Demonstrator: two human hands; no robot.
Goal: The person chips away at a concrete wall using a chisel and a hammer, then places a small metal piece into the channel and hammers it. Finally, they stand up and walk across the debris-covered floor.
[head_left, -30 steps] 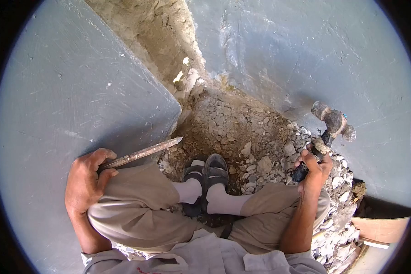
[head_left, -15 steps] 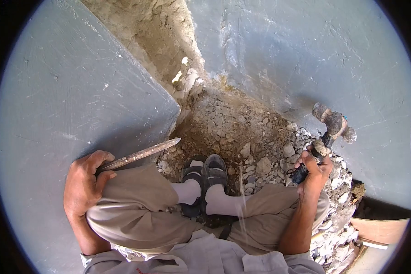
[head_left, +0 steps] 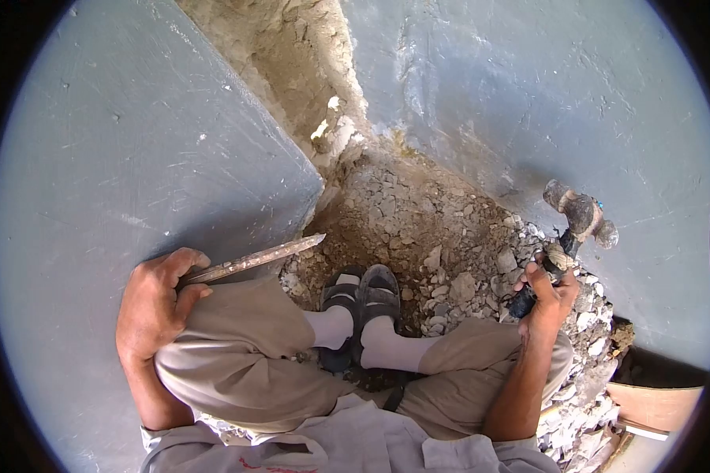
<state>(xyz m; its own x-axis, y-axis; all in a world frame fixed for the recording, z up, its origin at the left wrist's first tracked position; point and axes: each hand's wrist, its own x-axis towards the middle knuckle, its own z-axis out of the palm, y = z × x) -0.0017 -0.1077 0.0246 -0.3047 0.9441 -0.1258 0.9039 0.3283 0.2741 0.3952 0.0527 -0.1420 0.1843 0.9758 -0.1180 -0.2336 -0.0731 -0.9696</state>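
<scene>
My left hand (head_left: 156,303) is closed around the rear of a chisel (head_left: 260,258), a long dirty metal bar whose pointed tip reaches out to the right beside the grey wall corner. That hand is by my left knee. On the right, my right hand (head_left: 546,296) grips a ball-peen hammer (head_left: 582,214) by its black wrapped handle, near the head. The hammer's head is up, close to the grey wall. Hammer and chisel are well apart. The end of the chisel inside my palm is hidden.
Broken rubble (head_left: 450,288) covers the ground around my sandals (head_left: 379,296). Grey painted walls (head_left: 173,134) rise on both sides, with a rough broken-out strip (head_left: 292,63) between them. A curved container-like object (head_left: 659,402) lies at the lower right.
The view has shifted slightly, so the walls and my left hand with the chisel appear a little further right. Both hands keep their grip on the chisel and the hammer.
</scene>
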